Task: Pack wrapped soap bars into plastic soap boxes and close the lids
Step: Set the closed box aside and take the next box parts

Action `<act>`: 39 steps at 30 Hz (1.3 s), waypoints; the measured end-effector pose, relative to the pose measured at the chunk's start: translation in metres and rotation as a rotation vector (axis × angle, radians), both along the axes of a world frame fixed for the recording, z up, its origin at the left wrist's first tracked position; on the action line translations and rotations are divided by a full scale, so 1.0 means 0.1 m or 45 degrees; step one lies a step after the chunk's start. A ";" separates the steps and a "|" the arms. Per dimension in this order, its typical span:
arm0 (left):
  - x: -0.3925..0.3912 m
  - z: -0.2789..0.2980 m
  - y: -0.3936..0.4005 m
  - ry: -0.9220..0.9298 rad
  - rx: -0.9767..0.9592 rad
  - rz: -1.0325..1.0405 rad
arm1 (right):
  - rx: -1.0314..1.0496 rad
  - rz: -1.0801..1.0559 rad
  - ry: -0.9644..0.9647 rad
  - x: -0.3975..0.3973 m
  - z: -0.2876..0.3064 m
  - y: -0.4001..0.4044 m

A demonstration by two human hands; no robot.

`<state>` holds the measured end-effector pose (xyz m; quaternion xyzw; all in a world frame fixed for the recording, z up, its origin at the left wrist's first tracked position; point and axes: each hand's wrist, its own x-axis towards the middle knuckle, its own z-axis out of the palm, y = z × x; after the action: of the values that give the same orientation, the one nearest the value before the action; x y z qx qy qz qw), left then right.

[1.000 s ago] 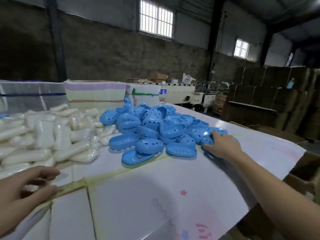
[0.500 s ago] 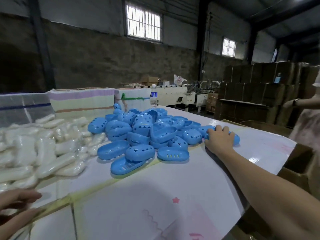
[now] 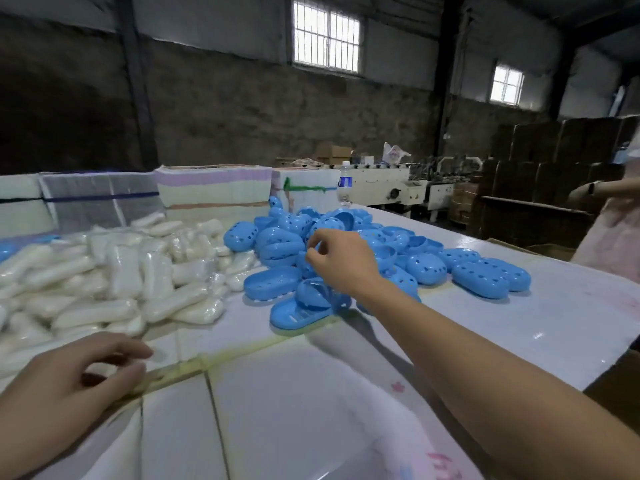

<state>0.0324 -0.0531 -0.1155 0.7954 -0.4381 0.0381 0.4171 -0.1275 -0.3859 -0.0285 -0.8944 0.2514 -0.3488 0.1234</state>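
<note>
A heap of white wrapped soap bars [image 3: 114, 271] lies on the left of the white table [image 3: 311, 410]. To its right is a pile of several blue plastic soap boxes [image 3: 426, 268] with holes in their lids. One open blue box [image 3: 298, 315] lies at the pile's near edge. My right hand [image 3: 341, 261] reaches over the middle of the blue pile with fingers curled and apart; I see nothing held in it. My left hand [image 3: 69, 386] rests on the table just in front of the soap heap, fingers apart and holding nothing.
Stacks of flat printed cartons [image 3: 213, 188] line the table's far edge, with a water bottle [image 3: 345, 183] beside them. Another person [image 3: 609, 237] stands at the table's right side. Brown cardboard boxes [image 3: 554, 150] and a machine [image 3: 381, 185] fill the back right.
My right hand has moved left from the right end of the blue pile to its middle. My left hand has come forward and up, closer to the soap heap.
</note>
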 end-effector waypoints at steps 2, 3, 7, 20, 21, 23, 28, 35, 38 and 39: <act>-0.10 0.16 -0.03 -0.040 -0.019 0.094 | 0.056 0.193 -0.037 0.26 0.01 0.45; -0.14 0.21 -0.02 -0.077 -0.026 0.118 | 0.077 0.280 -0.043 0.38 0.01 0.67; -0.22 0.36 0.01 -0.059 -0.029 0.207 | 0.188 0.569 0.006 0.83 -0.07 1.42; -0.05 0.42 0.15 -0.080 0.210 0.432 | 0.326 0.899 0.153 1.03 -0.56 1.69; -0.04 0.42 0.16 -0.083 0.225 0.442 | 0.323 0.910 0.168 1.03 -0.56 1.69; 0.01 0.43 0.19 -0.096 0.213 0.475 | 0.327 0.926 0.169 1.01 -0.56 1.69; 0.27 0.48 0.37 -0.155 0.091 0.739 | 0.322 0.997 0.173 0.96 -0.55 1.74; 0.66 0.61 0.95 -0.156 0.485 1.294 | 0.265 1.107 0.137 0.94 -0.59 1.78; 0.69 0.63 1.09 0.063 0.666 1.293 | 0.250 1.164 0.150 0.96 -0.61 1.78; 0.70 0.63 1.10 0.102 0.695 1.277 | 0.243 1.173 0.155 0.96 -0.61 1.78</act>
<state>0.1021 0.0570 -0.0527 0.9857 0.0151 0.0866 0.1437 -0.0315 -0.2078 -0.0894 -0.9162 -0.1338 -0.1802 0.3320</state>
